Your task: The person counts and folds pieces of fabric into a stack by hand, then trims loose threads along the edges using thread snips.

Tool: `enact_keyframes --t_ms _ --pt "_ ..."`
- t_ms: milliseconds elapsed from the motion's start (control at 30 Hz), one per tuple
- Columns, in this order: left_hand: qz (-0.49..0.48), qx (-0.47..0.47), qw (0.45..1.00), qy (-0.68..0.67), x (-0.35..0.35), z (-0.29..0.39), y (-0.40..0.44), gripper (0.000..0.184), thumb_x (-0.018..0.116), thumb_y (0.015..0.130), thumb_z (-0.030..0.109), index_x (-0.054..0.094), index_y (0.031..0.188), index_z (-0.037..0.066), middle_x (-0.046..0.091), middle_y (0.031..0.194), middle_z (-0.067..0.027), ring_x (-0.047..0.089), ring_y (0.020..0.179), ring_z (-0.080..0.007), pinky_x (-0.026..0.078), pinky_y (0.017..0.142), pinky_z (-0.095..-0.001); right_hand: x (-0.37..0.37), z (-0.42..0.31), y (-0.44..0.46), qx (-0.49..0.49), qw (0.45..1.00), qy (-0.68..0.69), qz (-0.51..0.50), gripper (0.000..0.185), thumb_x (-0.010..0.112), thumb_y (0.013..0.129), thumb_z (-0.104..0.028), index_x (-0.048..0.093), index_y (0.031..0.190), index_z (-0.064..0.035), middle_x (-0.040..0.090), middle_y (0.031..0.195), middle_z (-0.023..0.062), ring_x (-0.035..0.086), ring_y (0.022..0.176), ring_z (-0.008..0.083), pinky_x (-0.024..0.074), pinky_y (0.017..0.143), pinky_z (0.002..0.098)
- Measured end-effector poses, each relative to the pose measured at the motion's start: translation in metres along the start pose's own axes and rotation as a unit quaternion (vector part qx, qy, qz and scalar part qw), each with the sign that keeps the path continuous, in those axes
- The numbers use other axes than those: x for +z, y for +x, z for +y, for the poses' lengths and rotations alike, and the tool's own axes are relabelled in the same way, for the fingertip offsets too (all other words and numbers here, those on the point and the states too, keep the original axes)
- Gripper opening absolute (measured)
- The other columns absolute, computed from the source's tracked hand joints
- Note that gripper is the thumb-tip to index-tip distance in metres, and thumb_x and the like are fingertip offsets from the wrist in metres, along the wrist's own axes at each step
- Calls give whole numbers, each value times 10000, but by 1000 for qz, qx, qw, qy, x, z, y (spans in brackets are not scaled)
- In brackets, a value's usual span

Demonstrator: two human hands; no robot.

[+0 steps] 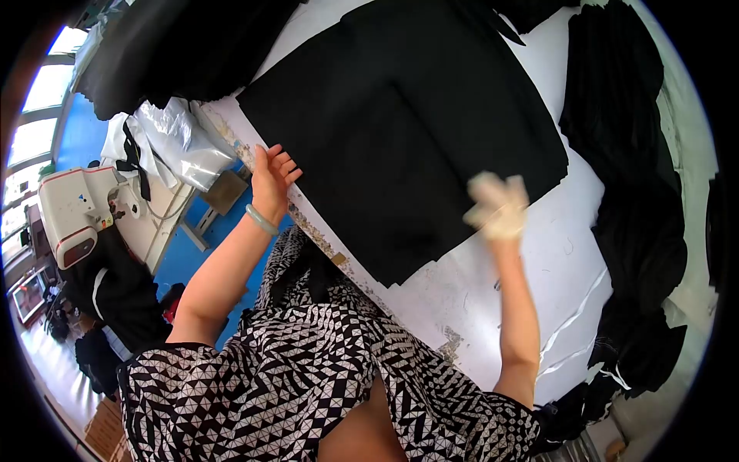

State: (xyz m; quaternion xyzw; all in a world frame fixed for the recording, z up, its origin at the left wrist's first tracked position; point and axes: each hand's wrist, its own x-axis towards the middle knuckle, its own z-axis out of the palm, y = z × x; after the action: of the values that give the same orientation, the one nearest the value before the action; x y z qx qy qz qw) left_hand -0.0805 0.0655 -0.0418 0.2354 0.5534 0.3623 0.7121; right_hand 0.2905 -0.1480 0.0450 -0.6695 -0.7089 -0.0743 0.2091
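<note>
A large black fabric piece [385, 138] lies spread on the white table [477, 308], with a dark crease or seam line running across its middle. At the fabric's left edge is my left hand [275, 179], its fingers apart and slightly curled, nothing held; a pale bangle sits on the wrist. My right hand [499, 206], in a whitish glove, is over the fabric's lower right edge. Motion smears its fingers, so whether they touch or hold the cloth cannot be made out.
Dark fabric piles lie along the right [627, 154] and at the upper left [177, 54]. Left of the table stand a white sewing machine [73, 208] and a clear plastic bag [181, 142]. Lint and scraps dot the table's near edge.
</note>
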Motion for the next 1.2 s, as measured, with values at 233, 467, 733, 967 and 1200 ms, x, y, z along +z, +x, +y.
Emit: enact_keyframes --t_ms 233,467,733,967,1200 --pt "98 67 993 15 6 4 1 576 458 1030 525 517 1339 42 606 1143 -75 568 1041 -173 485 870 -345 10 -4 -25 32 986 8 -165 171 687 842 -296 679 941 -157 687 1019 10 651 1036 207 386 1091 482" --pt "94 136 983 76 19 2 -5 464 439 1054 457 571 1226 47 619 1080 -64 576 976 -148 473 854 -313 16 107 -39 228 944 -238 -11 294 724 856 -216 683 1091 -44 672 1252 93 613 1201 267 388 1089 499" --pt "-116 -83 990 16 34 -17 -19 297 486 1016 224 564 1192 -2 649 1195 -177 660 999 -282 545 899 -382 -11 28 3 207 972 107 -39 286 686 870 -231 702 1114 -83 705 1177 84 634 1060 254 339 1117 440" --pt "-243 -293 888 259 102 -63 -88 291 645 951 107 564 1118 -116 658 1078 -212 722 952 -280 611 634 -278 29 124 -54 289 915 -254 -125 428 581 985 -303 596 1379 -137 517 1491 9 413 1423 177 202 1207 425" --pt "-498 -404 675 365 80 -77 -133 210 687 946 171 715 1010 -27 747 911 -124 735 763 -167 596 643 -263 37 129 -59 252 915 -287 -130 400 519 1012 -322 604 1369 -161 513 1494 0 428 1411 166 213 1197 448"
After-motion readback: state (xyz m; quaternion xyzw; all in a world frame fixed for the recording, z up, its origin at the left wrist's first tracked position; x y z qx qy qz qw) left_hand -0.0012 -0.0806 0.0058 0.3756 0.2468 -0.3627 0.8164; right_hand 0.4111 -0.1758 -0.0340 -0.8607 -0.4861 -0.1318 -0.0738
